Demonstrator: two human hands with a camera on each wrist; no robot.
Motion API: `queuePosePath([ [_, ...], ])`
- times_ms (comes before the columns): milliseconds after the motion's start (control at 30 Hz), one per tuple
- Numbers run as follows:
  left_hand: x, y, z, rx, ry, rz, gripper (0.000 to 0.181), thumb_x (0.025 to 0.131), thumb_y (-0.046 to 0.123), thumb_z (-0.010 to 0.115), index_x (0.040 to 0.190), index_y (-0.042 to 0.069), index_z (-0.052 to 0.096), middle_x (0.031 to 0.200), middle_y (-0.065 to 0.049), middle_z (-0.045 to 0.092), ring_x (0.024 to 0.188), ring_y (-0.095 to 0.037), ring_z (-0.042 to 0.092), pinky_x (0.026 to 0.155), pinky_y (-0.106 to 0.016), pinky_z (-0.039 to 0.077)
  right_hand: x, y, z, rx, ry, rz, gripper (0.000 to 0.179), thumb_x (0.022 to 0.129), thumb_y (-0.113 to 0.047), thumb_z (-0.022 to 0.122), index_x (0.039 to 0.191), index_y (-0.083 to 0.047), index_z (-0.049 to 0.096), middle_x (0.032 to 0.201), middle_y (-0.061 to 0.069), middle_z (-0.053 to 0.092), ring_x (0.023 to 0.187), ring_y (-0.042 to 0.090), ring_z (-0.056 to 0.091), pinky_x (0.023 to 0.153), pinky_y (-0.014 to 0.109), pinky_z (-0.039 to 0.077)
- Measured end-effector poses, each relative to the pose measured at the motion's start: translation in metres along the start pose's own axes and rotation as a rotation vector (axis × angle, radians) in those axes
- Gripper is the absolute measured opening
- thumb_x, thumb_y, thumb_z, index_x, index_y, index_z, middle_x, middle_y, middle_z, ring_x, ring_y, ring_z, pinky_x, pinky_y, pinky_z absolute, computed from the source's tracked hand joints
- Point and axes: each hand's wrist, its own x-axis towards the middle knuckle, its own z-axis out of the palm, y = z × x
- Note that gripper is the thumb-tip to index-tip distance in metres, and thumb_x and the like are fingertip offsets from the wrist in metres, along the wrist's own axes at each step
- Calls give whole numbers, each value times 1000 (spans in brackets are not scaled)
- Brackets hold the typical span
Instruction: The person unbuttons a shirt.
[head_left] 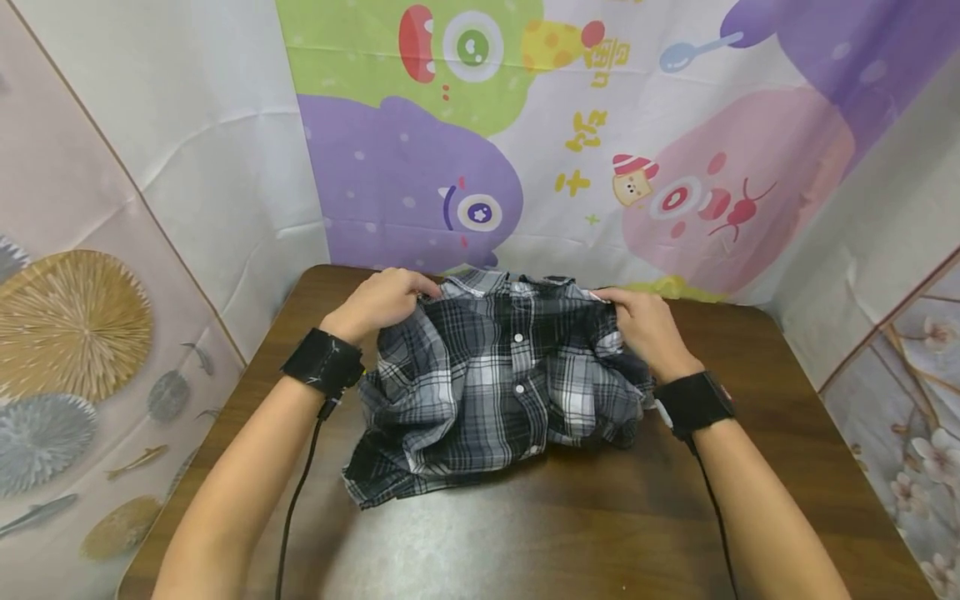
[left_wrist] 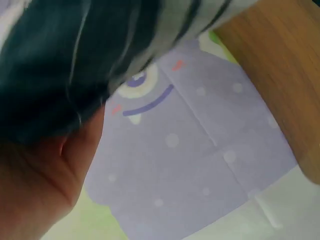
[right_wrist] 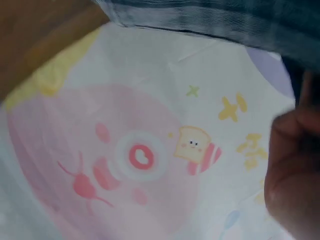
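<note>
Both hands, the left hand [head_left: 382, 302] and the right hand [head_left: 647, 327], grip the plaid shirt [head_left: 495, 383] at its shoulders; soft, light, floppy cloth, probably best held there by the collar seams.

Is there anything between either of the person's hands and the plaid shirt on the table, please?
Nothing visible is. The left hand and the right hand each already grip the plaid shirt at its far corners by the collar, and the shirt lies bunched on the table.
</note>
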Motion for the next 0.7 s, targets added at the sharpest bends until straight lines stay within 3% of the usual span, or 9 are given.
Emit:
queuePosePath([
  [33, 4, 1, 3, 44, 39, -23, 49, 88, -5, 30, 122, 9, 61, 130, -8, 57, 74, -28, 56, 52, -28, 26, 3, -2, 3, -38, 34, -6, 42, 96, -2, 32, 123, -14, 61, 52, 9, 39, 40, 14, 21, 42, 26, 21],
  [100, 14, 3, 9, 133, 101, -68, 47, 90, -1, 32, 131, 7, 53, 140, -6, 48, 96, -29, 59, 52, -27, 29, 13, -7, 11, -79, 100, -13, 42, 95, 0, 33, 123, -12, 61, 53, 12, 47, 42, 15, 20, 43, 27, 20],
  [200, 32, 3, 22, 225, 126, -144, 47, 94, 5, 32, 141, 0, 36, 152, -8, 28, 79, -31, 59, 51, -30, 37, 31, -12, 23, -20, 127, 52, 42, 95, 0, 33, 126, -10, 59, 74, 20, 64, 40, 17, 33, 43, 27, 26],
  [300, 50, -1, 36, 250, 103, -206, 49, 98, 12, 33, 142, -8, 24, 157, -10, 7, 84, -31, 62, 62, -34, 48, 49, -16, 34, 140, 47, 159, 42, 97, -2, 30, 134, -6, 50, 113, 24, 62, 47, 23, 56, 46, 28, 44],
  [367, 60, -8, 47, 225, 105, -235, 54, 99, 16, 37, 141, -12, 20, 157, -10, -5, 101, -33, 59, 78, -37, 51, 56, -17, 40, 262, -80, 248, 46, 99, -7, 32, 145, -7, 31, 132, 26, 48, 77, 28, 68, 65, 32, 54],
  [400, 63, -11, 53, 215, 103, -254, 56, 99, 19, 39, 142, -12, 19, 157, -10, -10, 117, -35, 51, 90, -39, 47, 57, -16, 44, 304, -150, 283, 51, 100, -11, 34, 148, -8, 19, 145, 25, 33, 100, 30, 64, 80, 36, 53],
  [467, 66, -16, 64, 208, 96, -284, 63, 99, 25, 42, 144, -10, 15, 156, -9, -16, 138, -39, 22, 108, -45, 30, 57, -14, 52, 340, -281, 322, 66, 100, -17, 39, 150, -11, -4, 154, 22, -2, 135, 35, 33, 102, 46, 37],
  [567, 64, -21, 81, 263, 73, -287, 68, 97, 32, 46, 146, -4, 17, 156, -11, -14, 142, -41, -4, 114, -52, 8, 51, -8, 66, 286, -411, 332, 85, 97, -24, 48, 146, -16, -21, 149, 21, -27, 140, 43, -5, 110, 57, 17],
  [700, 52, -17, 102, 316, 27, -258, 60, 94, 39, 52, 140, 4, 39, 153, -16, 20, 140, -42, 14, 111, -54, 18, 37, 1, 82, 84, -498, 287, 77, 95, -28, 51, 150, -10, 1, 151, 28, -15, 138, 50, 5, 106, 65, 14],
])
